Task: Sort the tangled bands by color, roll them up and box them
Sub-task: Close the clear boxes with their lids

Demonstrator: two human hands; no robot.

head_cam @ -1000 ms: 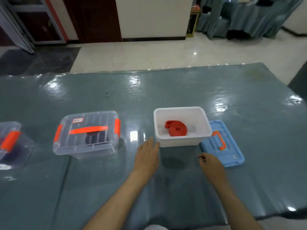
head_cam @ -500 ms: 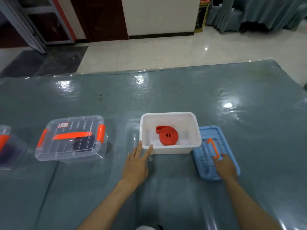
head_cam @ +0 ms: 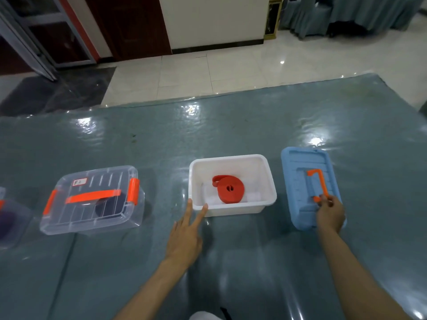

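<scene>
Head view puts you at the closing step: the rolled red band (head_cam: pixel 231 190) lies in the open white box (head_cam: pixel 233 207). Your left hand (head_cam: pixel 186 236) steadies its near corner with straight fingers; your right hand (head_cam: pixel 329 213) pinches the orange handle (head_cam: pixel 320 184) of the blue lid (head_cam: pixel 298 181). Next, lift the lid and seat it squarely on the box.

Open table (head_cam: pixel 231 135) beyond white box (head_cam: pixel 268 181), blue lid (head_cam: pixel 291 172).

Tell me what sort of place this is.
Probably a banquet or function hall: chairs in blue-grey covers stand at the back, the floor is glossy tile, and the large table wears a blue-grey cloth under clear plastic.
</scene>
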